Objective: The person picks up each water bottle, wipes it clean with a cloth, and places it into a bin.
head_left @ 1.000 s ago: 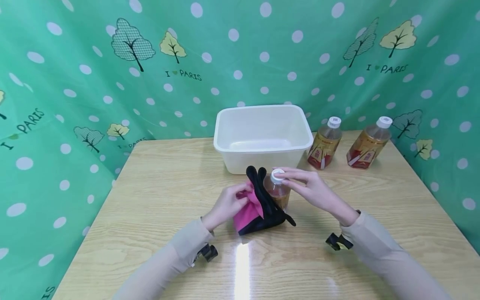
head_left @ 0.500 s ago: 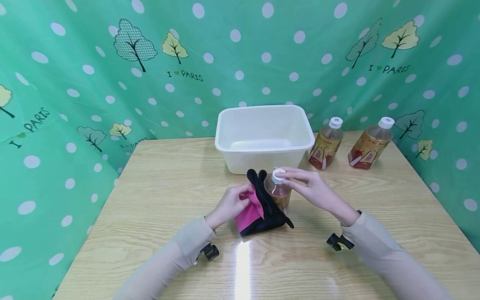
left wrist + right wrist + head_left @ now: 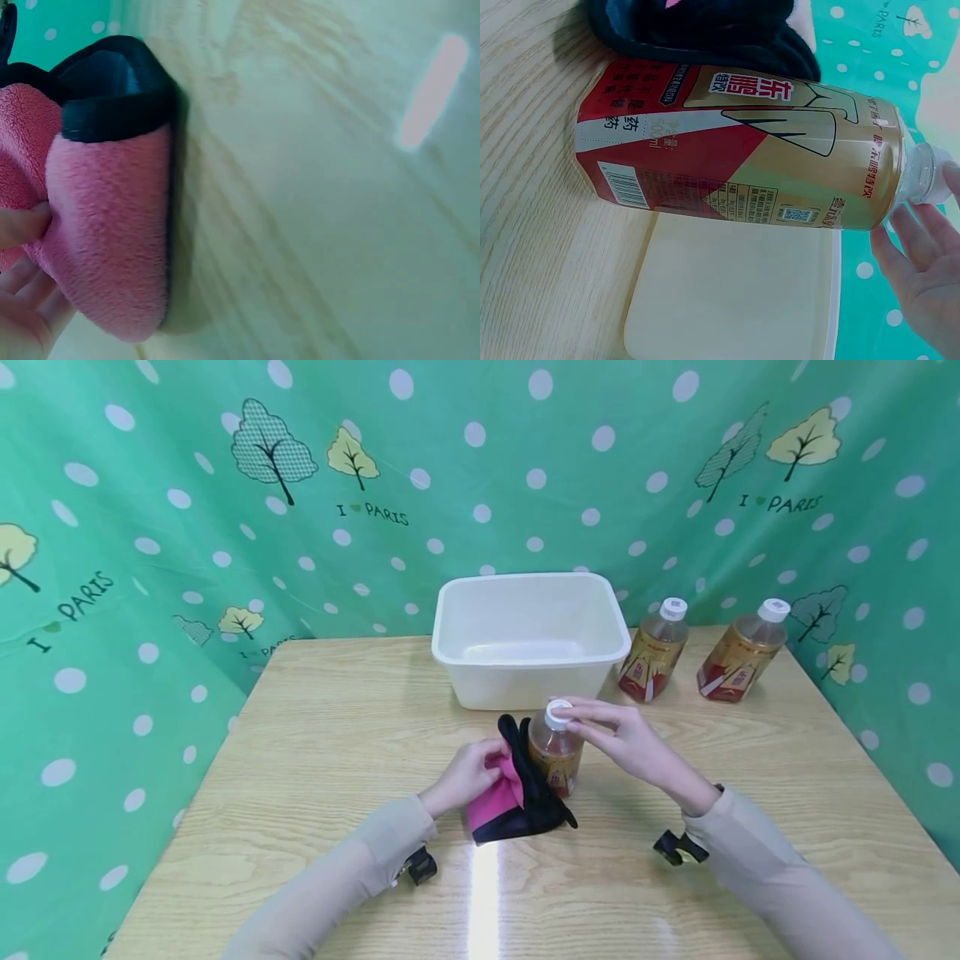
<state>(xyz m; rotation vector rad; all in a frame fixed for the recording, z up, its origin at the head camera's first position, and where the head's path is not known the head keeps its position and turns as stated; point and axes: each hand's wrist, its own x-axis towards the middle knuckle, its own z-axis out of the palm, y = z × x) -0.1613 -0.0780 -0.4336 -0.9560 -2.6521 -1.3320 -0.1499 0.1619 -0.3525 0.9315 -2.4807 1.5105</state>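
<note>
My left hand [image 3: 461,777] pinches the fuzzy pink side of a soft pouch-like thing with black trim [image 3: 491,803]. In the left wrist view, its black-edged opening [image 3: 116,116] gapes at the top, and thumb and fingers grip a fold of the pink pile [image 3: 112,225]. Close beside its black edge a drink bottle [image 3: 557,760] stands upright on the table, with a red and gold label [image 3: 735,150]. My right hand [image 3: 626,743] holds the bottle by its white cap [image 3: 558,713]. Part of the bottle's left side is hidden behind the black trim.
Behind the hands stands a white plastic tub [image 3: 532,665]. Two similar bottles, one nearer the tub [image 3: 652,656] and one farther right [image 3: 742,656], stand at the back right of the wooden table [image 3: 337,727]. A green patterned cloth [image 3: 450,460] hangs behind.
My left hand has drawn the pink and black pouch-like thing slightly toward me, so more of the bottle's label shows. The right hand stays on the cap.
</note>
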